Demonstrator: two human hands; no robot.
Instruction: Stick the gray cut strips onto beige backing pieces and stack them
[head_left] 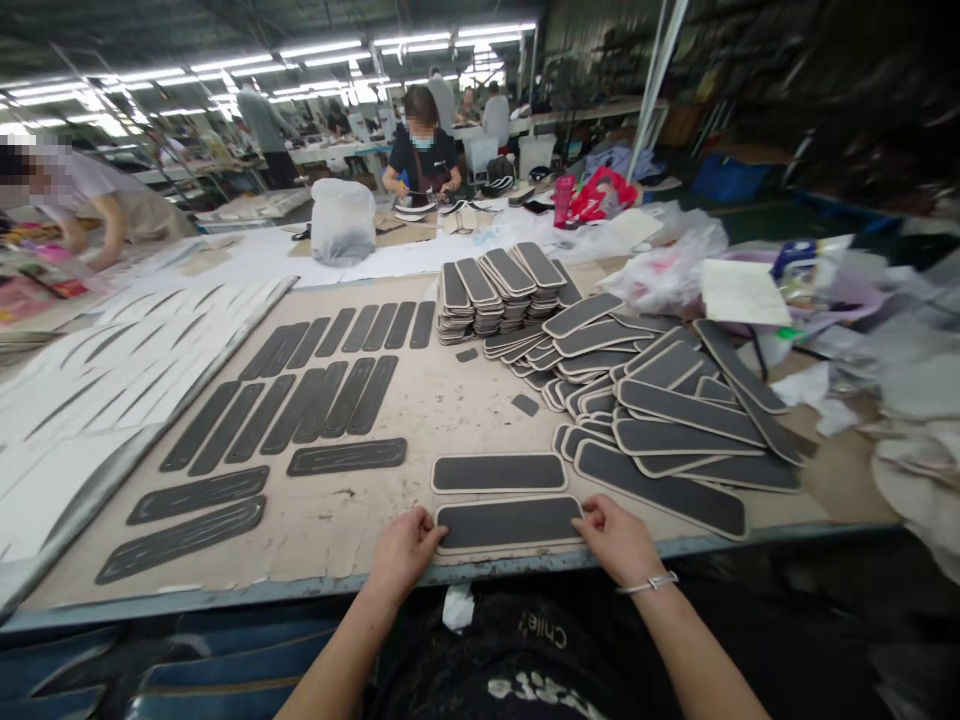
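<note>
Panel (510, 523) between left hand (407, 548) and right (619, 540)

Workshop/factory flr: rows of strip lights (321, 48) o'head, several ppl (424, 155) in the bkgd, some at long tables (322, 153). Nearest worktable (442, 400) has lots of similar dark panels (686, 410), i.e. stacked, piled & laid in rows.

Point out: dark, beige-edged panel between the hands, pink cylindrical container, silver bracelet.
Dark, beige-edged panel (510, 523): head view, middle of dark face.
Pink cylindrical container (562, 203): head view, middle of side.
Silver bracelet (651, 584): head view, on the band.
</note>
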